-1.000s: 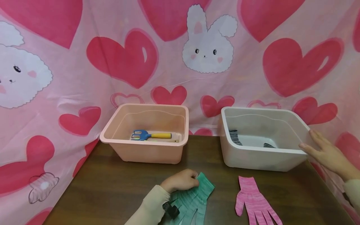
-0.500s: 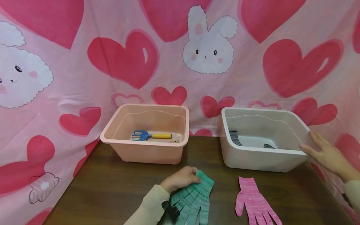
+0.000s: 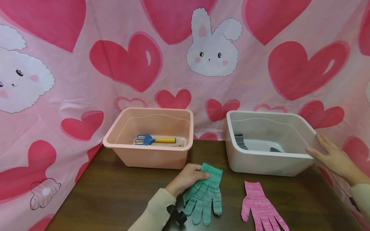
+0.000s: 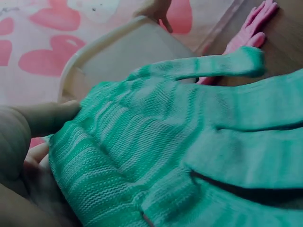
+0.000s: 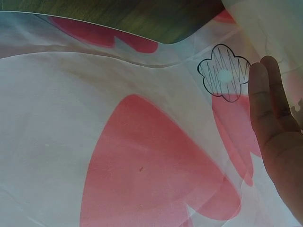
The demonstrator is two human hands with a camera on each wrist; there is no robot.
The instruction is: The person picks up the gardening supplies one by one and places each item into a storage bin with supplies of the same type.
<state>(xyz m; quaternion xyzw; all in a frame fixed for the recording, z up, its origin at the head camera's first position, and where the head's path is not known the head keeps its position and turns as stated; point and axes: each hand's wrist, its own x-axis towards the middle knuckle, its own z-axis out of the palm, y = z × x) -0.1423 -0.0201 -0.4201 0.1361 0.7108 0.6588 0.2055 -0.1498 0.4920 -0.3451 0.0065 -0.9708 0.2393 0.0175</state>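
My left hand [image 3: 189, 178] pinches a green striped knit glove [image 3: 206, 192] by its cuff, thumb on top, with the glove's fingers hanging toward me. In the left wrist view the same glove [image 4: 137, 137] fills much of the picture, its cuff between thumb and fingers. My right hand [image 3: 335, 158] rests with fairly straight fingers on the right side of the white tub [image 3: 268, 163]. The right wrist view shows that hand [image 5: 277, 127] at the tub's outer wall. A pink knit glove [image 3: 260, 203] lies on the table, fingers toward me, right of the green one.
A peach tub [image 3: 153, 157] stands at the back left, holding a blue hand fork with a yellow handle [image 3: 157, 140]. Dark grey striped fabric [image 3: 240, 141] lies inside the white tub. A pink heart-patterned cloth [image 3: 173, 73] hangs behind the brown table [image 3: 115, 192].
My left hand has drawn the green glove up and away from me, toward the tubs, and its fingers now show fully. My right hand stays at the white tub.
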